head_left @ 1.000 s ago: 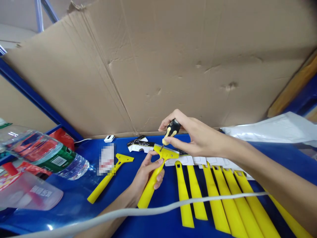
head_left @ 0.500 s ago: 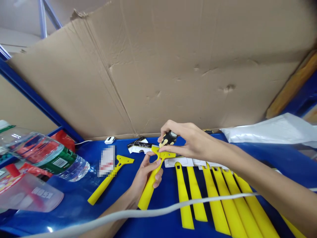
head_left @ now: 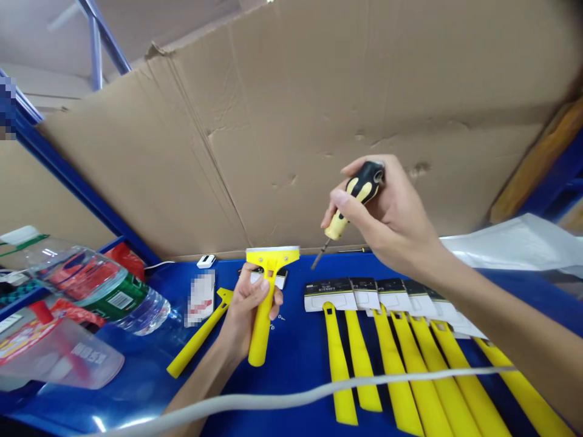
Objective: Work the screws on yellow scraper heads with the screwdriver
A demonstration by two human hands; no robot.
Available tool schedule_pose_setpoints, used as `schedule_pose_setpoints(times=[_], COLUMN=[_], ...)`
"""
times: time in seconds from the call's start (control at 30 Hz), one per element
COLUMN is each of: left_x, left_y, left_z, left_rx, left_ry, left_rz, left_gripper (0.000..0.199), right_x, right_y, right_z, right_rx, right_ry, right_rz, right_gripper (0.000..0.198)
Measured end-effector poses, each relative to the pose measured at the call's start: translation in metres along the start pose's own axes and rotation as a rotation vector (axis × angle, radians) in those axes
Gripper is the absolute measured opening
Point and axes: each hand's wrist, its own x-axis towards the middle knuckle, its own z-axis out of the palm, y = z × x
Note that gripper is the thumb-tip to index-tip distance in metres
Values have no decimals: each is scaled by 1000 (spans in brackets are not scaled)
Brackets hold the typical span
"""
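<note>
My left hand [head_left: 246, 309] is wrapped round the handle of a yellow scraper [head_left: 259, 340], which stands upright with its wide head and pale blade edge at the top. Two screws show in that head. In my right hand [head_left: 392, 212] is a screwdriver [head_left: 359, 191] with a black and cream handle, its shaft slanting down to the left, apart from the scraper. Small screws [head_left: 281, 317] lie on the blue table just right of my left hand. Another yellow scraper [head_left: 198, 343] rests left of it, partly hidden by my wrist.
Several yellow handles [head_left: 339, 364] with cards [head_left: 330, 294] lie in a row at the right. A water bottle [head_left: 109, 291] and a plastic cup [head_left: 86, 358] are on the left. A white cable [head_left: 273, 402] crosses in front. Cardboard [head_left: 296, 121] stands behind.
My right hand has lifted the screwdriver up and right, away from the scraper's head. My left hand has shifted left and tilted the scraper more upright, uncovering the small screws.
</note>
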Motion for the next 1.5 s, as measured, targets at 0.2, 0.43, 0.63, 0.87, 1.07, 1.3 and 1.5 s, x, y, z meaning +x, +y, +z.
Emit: schedule_pose_setpoints(times=[0.2, 0.43, 0.63, 0.87, 1.07, 1.3, 1.5], left_x=[-9, -11, -12, -12, -7, -3, -5], left_y=[11, 7, 3, 4, -3, -10, -10], left_z=[2, 4, 7, 7, 9, 9, -3], left_rx=[21, 33, 30, 96, 308, 108, -272], left_ry=[-18, -63, -105, -109, 78, 4, -202], left_rz=[132, 127, 82, 53, 151, 23, -198], left_gripper=[45, 55, 55, 45, 51, 35, 26], right_x=[2, -4, -2, -1, -2, -4, -5], right_y=[14, 14, 11, 8, 4, -5, 2], right_z=[-4, 10, 5, -3, -2, 6, 9], right_rx=[-163, -279, -222, -207, -231, -229, -415], right_ry=[-235, -406, -478, -538, -517, -538, -465], right_rz=[119, 11, 10, 34, 14, -71, -51], right_gripper=[20, 18, 13, 16, 21, 27, 33])
